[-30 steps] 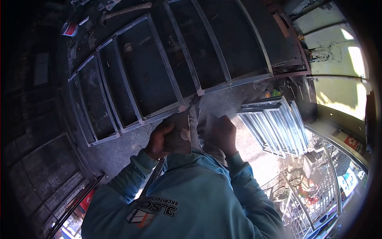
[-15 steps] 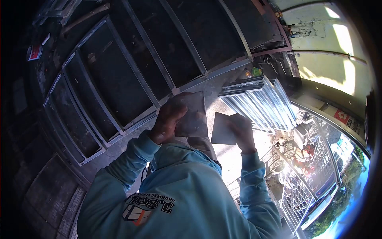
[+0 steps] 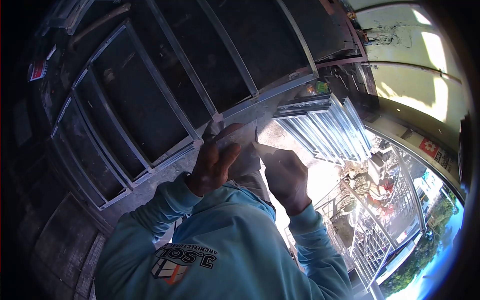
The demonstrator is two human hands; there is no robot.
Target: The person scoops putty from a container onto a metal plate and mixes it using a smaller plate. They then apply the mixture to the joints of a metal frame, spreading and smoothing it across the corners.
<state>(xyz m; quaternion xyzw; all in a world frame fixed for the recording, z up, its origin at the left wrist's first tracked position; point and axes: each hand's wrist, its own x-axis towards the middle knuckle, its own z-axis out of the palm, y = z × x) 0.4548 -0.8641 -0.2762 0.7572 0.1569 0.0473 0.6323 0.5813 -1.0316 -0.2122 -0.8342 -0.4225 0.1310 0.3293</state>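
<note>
My left hand (image 3: pixel 212 169) is closed on a thin grey flat plate (image 3: pixel 245 157), held in front of my torso with the thumb on its face. To its right, my right hand (image 3: pixel 287 179) grips a second flat plate (image 3: pixel 264 149), mostly covered by the fingers. The second plate's visible edge meets or overlaps the first; whether they touch is unclear. Both hands are just beyond the blue shirt, near the edge of a metal frame (image 3: pixel 280 90).
Bundled metal bars (image 3: pixel 325 127) stand on the right. A barred metal grille (image 3: pixel 372 250) is at lower right, near a worker in red (image 3: pixel 382 200). A pale yellow wall (image 3: pixel 405 65) rises at upper right. A red and white container (image 3: pixel 38 70) lies at far left.
My right hand has moved left with its plate, up to the plate in my left hand. The left-hand plate has tilted, and the view has shifted slightly.
</note>
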